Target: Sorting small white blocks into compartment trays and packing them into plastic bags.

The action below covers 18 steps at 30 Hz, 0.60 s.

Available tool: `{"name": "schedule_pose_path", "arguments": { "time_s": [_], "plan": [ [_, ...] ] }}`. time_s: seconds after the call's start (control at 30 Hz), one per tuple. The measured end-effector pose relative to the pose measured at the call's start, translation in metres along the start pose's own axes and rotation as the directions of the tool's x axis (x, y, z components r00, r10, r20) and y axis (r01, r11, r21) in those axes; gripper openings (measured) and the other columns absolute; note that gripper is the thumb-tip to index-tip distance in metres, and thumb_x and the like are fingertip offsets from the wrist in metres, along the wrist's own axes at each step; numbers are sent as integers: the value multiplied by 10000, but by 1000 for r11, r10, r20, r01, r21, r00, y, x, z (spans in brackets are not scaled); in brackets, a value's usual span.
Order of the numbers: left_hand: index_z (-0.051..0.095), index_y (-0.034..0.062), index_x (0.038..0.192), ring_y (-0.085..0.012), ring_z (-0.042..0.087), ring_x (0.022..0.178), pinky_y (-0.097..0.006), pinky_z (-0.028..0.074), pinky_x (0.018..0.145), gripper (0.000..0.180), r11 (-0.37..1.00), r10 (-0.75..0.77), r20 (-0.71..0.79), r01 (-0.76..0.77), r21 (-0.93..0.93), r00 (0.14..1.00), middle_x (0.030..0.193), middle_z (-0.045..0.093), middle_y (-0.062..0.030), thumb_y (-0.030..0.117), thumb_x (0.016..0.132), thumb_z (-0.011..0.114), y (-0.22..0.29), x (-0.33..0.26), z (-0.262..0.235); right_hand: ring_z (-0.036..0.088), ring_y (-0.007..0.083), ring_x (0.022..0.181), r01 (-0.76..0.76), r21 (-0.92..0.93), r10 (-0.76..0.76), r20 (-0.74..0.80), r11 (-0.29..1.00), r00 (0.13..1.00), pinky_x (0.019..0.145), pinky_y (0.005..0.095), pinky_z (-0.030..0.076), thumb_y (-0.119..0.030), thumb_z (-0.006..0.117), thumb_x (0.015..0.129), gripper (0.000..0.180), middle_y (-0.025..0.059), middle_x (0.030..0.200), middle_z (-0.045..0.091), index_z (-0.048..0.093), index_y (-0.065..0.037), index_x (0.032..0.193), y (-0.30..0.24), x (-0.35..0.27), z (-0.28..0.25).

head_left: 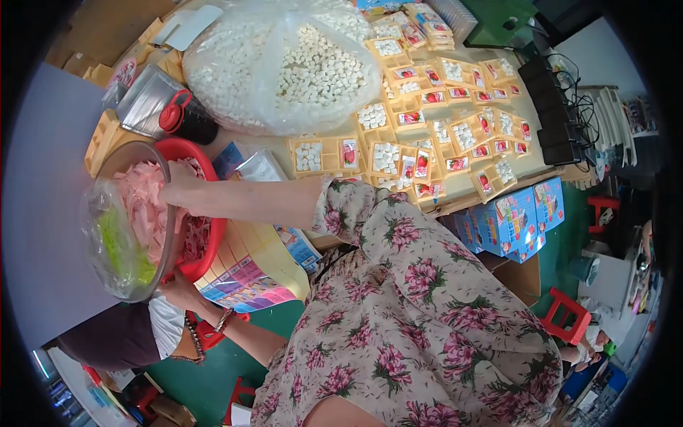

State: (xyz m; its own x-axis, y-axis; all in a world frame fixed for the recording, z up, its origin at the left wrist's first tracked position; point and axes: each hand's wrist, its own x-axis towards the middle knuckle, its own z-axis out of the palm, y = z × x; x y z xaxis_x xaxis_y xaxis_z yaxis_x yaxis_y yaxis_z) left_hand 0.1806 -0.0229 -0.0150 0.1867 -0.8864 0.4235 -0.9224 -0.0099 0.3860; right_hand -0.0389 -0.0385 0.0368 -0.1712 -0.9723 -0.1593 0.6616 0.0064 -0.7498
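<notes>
A large round bowl [158, 281] with a greyish rim stands at the left, full of pale pink packets [142, 203]. A clear plastic bag with bright green contents [117, 245] lies over its left side. My right hand [183, 188] reaches across and closes on the bowl's near rim. My left hand [179, 290], below a bracelet-wearing wrist, grips the lower rim; its fingers are partly hidden. Behind the bowl, partly covered by it, sits a red basin [219, 238] containing more pink and dark red pieces.
A big clear bag of small white pieces [284, 64] stands on the table, beside a dark bottle with a red lid [183, 121]. Several yellow trays [384, 160] cover the right side. Blue boxes [509, 220] stand below the table edge. Another person [117, 334] is at lower left.
</notes>
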Motion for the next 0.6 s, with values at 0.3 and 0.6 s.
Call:
{"name": "schedule_pose_path", "arguments": {
  "time_s": [0.3, 0.6],
  "plan": [
    [491, -36, 1059, -160, 442, 619, -302, 378, 525, 239, 934, 29, -245, -114, -340, 969, 724, 464, -79, 163, 927, 490, -20, -31, -30, 608, 365, 585, 59, -137, -62, -14, 989, 998, 405, 429, 558, 61, 460, 701, 630, 196, 944, 507, 278, -13, 1300, 34, 2, -13],
    [536, 2, 899, -44, 251, 506, -202, 183, 448, 216, 374, 240, 71, -25, -927, 968, 631, 346, 13, 169, 884, 401, 110, -116, -69, 641, 240, 811, 2, -511, 56, 98, 859, 994, 564, 308, 542, -150, 582, 770, 488, 163, 966, 596, 446, 9, 1212, 3, -51, -57]
  ]
}}
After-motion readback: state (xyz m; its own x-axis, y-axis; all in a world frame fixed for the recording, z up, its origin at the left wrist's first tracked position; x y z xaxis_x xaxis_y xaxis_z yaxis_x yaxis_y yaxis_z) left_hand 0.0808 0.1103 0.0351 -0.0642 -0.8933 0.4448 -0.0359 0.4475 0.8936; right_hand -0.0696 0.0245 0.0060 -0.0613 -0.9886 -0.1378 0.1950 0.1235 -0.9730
